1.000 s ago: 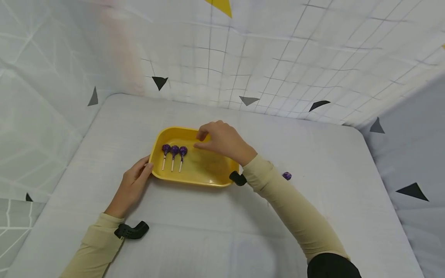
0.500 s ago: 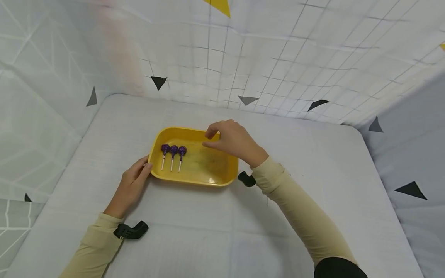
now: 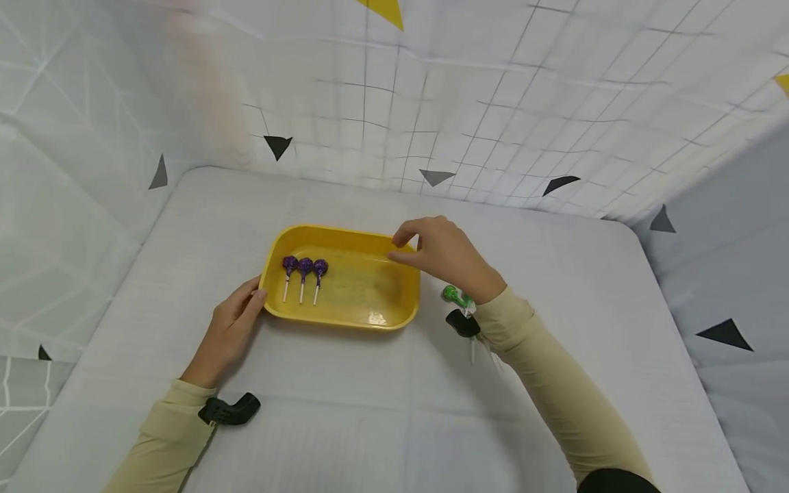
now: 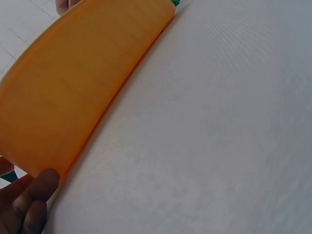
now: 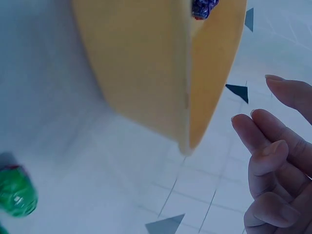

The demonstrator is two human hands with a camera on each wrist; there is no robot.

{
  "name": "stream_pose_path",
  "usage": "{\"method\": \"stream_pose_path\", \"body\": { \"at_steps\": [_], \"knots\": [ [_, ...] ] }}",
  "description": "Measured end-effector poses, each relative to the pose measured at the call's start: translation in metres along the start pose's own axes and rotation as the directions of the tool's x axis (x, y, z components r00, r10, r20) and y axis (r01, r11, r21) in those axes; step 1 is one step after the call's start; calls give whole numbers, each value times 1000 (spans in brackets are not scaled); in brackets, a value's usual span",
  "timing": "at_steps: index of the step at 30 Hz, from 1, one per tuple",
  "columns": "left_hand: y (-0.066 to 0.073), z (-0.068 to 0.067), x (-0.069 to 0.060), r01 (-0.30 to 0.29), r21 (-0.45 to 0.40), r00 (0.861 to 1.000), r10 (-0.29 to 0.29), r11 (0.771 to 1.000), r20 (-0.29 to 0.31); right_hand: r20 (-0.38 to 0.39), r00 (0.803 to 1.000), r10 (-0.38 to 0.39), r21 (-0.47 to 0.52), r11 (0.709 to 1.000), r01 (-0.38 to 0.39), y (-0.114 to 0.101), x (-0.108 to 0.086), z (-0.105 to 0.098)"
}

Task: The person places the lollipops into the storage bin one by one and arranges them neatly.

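Three purple-wrapped lollipops (image 3: 305,266) lie side by side in the left part of a yellow tray (image 3: 364,316), sticks toward the person. At the tray's left end my left hand (image 3: 229,329) holds the corner, thumb and fingers against its outer wall (image 4: 92,73). My right hand (image 3: 446,255) hovers by the tray's right end with nothing in it; thumb and forefinger stand apart. In the right wrist view, the right hand's fingers (image 5: 287,146) are loosely bent, clear of the tray. Green-wrapped lollipops (image 3: 453,296) lie right of the tray, partly hidden by the right wrist.
The tray stands on a white-covered table (image 3: 345,424). A white back wall (image 3: 493,103) with grid lines and dark triangles rises behind it. Black camera mounts (image 3: 229,409) sit on both wrists. The right forearm (image 3: 555,370) covers part of the table's right side.
My right hand has moved right, from over the tray's middle to its right end. Green lollipops have come into view beside the wrist; a purple one seen earlier is hidden. My left hand stays put.
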State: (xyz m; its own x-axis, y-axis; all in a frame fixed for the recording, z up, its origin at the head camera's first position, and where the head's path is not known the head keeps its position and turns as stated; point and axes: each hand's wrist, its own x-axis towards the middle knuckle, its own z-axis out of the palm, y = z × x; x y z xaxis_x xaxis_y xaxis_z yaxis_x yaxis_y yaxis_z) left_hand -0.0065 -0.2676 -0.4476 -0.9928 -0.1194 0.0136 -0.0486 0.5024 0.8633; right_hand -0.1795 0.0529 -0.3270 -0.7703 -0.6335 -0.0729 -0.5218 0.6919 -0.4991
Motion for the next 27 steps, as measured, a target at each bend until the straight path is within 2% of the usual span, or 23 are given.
{"method": "stream_pose_path", "body": {
  "at_steps": [8, 27],
  "knots": [
    [0, -1, 0, -6, 1, 1000, 6, 1000, -5, -3, 999, 47, -11, 999, -47, 14, -16, -7],
    [2, 0, -1, -4, 4, 1000, 4, 1000, 0, -48, 994, 97, -34, 995, -98, 47, -48, -10]
  ]
}}
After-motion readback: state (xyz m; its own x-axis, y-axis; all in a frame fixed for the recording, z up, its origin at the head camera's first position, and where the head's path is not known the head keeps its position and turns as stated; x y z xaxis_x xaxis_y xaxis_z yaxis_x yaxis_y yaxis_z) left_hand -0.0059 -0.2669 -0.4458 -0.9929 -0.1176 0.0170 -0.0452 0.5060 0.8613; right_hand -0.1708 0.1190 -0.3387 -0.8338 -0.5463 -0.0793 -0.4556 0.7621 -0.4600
